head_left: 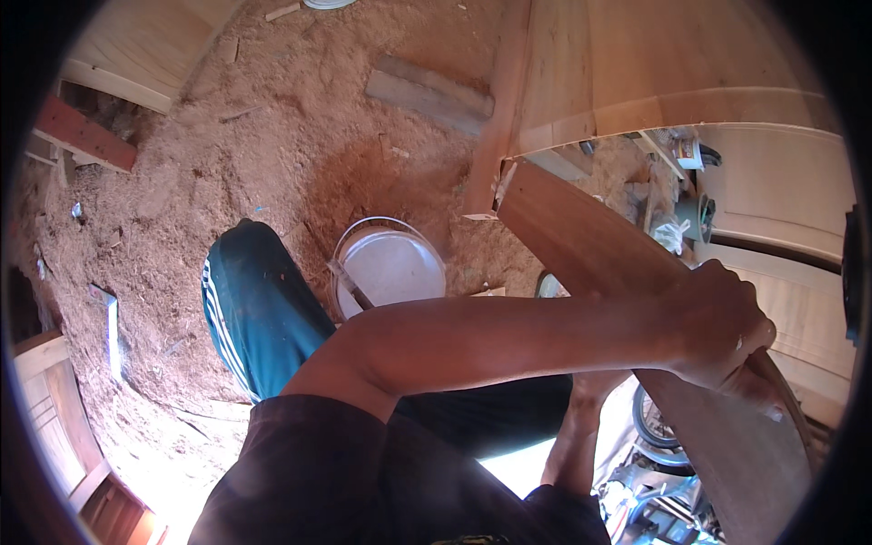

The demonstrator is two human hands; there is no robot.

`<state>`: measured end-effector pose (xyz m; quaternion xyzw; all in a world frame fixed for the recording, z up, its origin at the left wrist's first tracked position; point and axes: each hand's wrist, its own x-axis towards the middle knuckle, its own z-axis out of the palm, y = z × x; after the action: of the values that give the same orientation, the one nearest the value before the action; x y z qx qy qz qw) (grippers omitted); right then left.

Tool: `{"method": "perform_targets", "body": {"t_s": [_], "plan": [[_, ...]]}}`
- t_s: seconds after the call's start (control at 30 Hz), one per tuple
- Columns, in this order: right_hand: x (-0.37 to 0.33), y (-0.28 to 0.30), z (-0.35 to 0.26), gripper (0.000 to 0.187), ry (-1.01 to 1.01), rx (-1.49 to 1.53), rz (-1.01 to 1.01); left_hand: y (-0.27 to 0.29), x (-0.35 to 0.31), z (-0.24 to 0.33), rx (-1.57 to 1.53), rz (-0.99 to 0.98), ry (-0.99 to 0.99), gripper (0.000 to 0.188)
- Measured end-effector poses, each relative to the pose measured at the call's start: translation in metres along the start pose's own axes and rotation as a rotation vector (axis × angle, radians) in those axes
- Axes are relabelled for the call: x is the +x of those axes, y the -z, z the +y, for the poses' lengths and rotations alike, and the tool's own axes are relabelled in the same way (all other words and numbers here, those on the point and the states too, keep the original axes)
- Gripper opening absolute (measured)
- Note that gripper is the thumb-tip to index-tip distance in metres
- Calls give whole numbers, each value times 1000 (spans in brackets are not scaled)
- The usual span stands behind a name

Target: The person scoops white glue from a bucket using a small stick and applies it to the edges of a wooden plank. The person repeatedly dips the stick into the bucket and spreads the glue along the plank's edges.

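My left arm reaches across to the right, and my left hand (pixel 722 327) is closed over a long wooden board (pixel 595 238). Its fingertips are blurred near the board's curved edge; anything in them cannot be made out. The board slopes from the corner of a wooden furniture piece (pixel 672 64) down to the lower right. My right hand (pixel 599 383) is beside the board, below my left forearm, which partly covers it; its fingers are hidden.
A white bucket (pixel 395 268) with a wire handle stands by my knee, a stick across its rim. Grey planks (pixel 431 94) lie on the dirt floor (pixel 227 182). Wooden panels (pixel 772 191) stand at right. A bicycle wheel (pixel 656 420) shows at lower right.
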<state>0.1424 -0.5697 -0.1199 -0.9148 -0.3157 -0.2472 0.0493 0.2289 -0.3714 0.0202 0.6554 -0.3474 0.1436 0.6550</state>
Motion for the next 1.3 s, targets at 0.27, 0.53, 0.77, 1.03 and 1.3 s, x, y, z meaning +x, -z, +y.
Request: {"method": "perform_targets", "body": {"t_s": [0.27, 0.53, 0.77, 1.03, 1.3], "plan": [[12, -14, -7, 39, -236, 178, -37, 15, 4, -15, -14, 2, 31, 86], [75, -21, -23, 30, -340, 410, 55, 29, 13, -36, -33, 246, -14, 77], [96, -31, -19, 27, -481, 504, 29, 39, 21, -56, -62, 418, 59, 74], [152, -37, -3, 42, -446, 352, -119, 25, -8, -75, 151, 387, -11, 127], [173, -79, 4, 59, -364, 572, 171, 47, -11, -118, 390, 413, 18, 131]]}}
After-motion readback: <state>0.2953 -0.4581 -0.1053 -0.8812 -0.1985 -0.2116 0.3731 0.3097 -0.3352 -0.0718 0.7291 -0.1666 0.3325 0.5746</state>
